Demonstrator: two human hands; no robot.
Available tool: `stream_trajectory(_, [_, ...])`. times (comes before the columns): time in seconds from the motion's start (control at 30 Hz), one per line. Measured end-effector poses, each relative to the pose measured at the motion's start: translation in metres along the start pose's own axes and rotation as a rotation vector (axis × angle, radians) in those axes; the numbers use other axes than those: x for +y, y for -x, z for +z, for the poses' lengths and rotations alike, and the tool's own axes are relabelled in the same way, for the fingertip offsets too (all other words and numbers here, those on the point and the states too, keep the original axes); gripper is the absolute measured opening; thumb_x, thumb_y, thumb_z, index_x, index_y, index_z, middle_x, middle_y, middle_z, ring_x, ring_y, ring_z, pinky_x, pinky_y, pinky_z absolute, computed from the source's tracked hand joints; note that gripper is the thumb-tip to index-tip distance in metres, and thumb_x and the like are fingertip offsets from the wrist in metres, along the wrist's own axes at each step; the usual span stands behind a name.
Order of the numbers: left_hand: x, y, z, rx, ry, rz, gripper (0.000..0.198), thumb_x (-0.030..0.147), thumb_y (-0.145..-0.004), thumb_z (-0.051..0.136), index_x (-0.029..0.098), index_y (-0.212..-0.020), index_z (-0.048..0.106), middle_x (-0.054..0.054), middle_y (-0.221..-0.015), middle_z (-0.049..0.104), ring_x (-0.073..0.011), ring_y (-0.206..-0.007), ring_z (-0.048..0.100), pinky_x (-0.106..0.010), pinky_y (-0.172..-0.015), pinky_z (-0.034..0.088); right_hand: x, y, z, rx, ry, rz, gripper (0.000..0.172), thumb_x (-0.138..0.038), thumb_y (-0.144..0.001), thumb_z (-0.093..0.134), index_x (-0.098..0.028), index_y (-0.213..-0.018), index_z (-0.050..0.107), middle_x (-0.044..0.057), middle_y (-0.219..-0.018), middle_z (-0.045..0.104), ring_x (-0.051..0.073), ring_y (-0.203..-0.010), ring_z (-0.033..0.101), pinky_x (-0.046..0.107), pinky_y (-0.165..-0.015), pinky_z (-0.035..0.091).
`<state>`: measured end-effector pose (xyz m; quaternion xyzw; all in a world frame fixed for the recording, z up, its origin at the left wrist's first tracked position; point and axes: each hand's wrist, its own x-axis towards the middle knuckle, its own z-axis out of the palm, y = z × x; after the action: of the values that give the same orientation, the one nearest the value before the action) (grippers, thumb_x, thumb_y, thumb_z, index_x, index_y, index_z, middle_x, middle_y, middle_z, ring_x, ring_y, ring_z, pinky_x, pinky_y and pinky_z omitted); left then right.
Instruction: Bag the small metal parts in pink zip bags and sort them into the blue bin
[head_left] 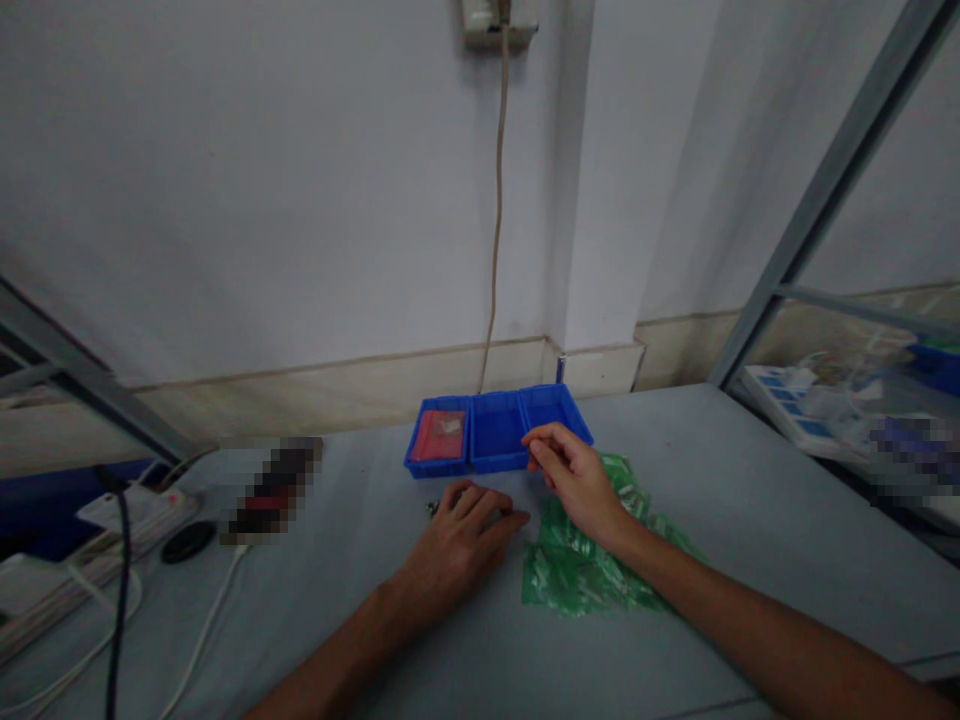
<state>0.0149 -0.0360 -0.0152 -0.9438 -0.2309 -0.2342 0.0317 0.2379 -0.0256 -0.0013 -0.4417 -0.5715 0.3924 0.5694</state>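
Note:
My left hand [466,530] rests low over the grey table, fingers bent downward and thumb apart from them. Small shiny metal pieces [433,508] lie by its fingertips, partly covered by the hand. My right hand [574,478] is raised a little in front of the blue bins, thumb and forefinger pinched together. What the pinch holds, if anything, is too small to make out. Beneath my right wrist spread green clear plastic bags [574,570]. Of the three joined blue bins [495,463], the left one holds a red plastic bag [435,436] with something pale in it.
A black round object [188,541] and a blurred-out item [277,490] with a white cable lie to the left. Power strips [787,410] and cables stand at both sides. Grey metal frame posts [806,190] rise at the edges, with a wall [337,200] behind.

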Motion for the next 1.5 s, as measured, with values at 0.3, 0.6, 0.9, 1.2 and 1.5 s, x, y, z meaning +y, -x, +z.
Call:
stream_trajectory(0.3, [-0.011,0.004,0.004,0.085,0.034,-0.120,0.012,0.019,-0.109,0.059,0.021,-0.114,0.069,-0.005,-0.111,0.076,-0.0242,-0.104,0.063,-0.044,-0.100,0.041,0.000,0.000,0.000,-0.003,-0.001,0.019,0.034,-0.055,-0.101,0.063,-0.023,-0.106,0.070,0.000,-0.077,0.065,0.016,-0.059,0.053,0.028,-0.051,0.037])
stream_trajectory(0.6, [-0.010,0.004,0.007,0.062,0.125,-0.171,0.009,0.019,-0.107,0.062,0.021,-0.111,0.071,-0.003,-0.109,0.077,-0.0245,-0.104,0.064,-0.044,-0.099,0.043,0.001,-0.001,0.000,0.005,0.012,0.012,0.031,-0.054,-0.101,0.063,-0.023,-0.106,0.070,0.001,-0.078,0.066,0.018,-0.064,0.057,0.028,-0.053,0.039])
stream_trajectory(0.9, [-0.006,0.002,0.006,0.005,0.097,-0.170,0.022,0.020,-0.104,0.065,0.023,-0.126,0.070,-0.006,-0.119,0.075,-0.0273,-0.112,0.063,-0.047,-0.102,0.044,0.003,0.000,0.000,-0.011,0.010,0.002,0.032,-0.054,-0.102,0.063,-0.024,-0.106,0.070,0.001,-0.078,0.066,0.017,-0.061,0.055,0.029,-0.053,0.039])
stream_trajectory(1.2, [-0.003,-0.001,0.010,-0.045,0.032,-0.136,0.009,0.025,-0.105,0.068,0.024,-0.113,0.073,-0.003,-0.119,0.075,-0.0257,-0.112,0.061,-0.047,-0.106,0.039,0.005,0.000,0.001,-0.007,0.009,0.000,0.030,-0.052,-0.101,0.064,-0.023,-0.107,0.070,0.001,-0.078,0.065,0.018,-0.063,0.056,0.029,-0.054,0.038])
stream_trajectory(1.5, [-0.004,0.000,0.012,-0.062,0.075,-0.154,0.004,0.025,-0.104,0.070,0.023,-0.107,0.069,0.000,-0.106,0.075,-0.0233,-0.103,0.063,-0.046,-0.108,0.037,0.004,0.000,0.001,-0.004,0.032,0.003,0.031,-0.052,-0.101,0.063,-0.022,-0.105,0.070,0.001,-0.078,0.066,0.018,-0.064,0.057,0.028,-0.054,0.040])
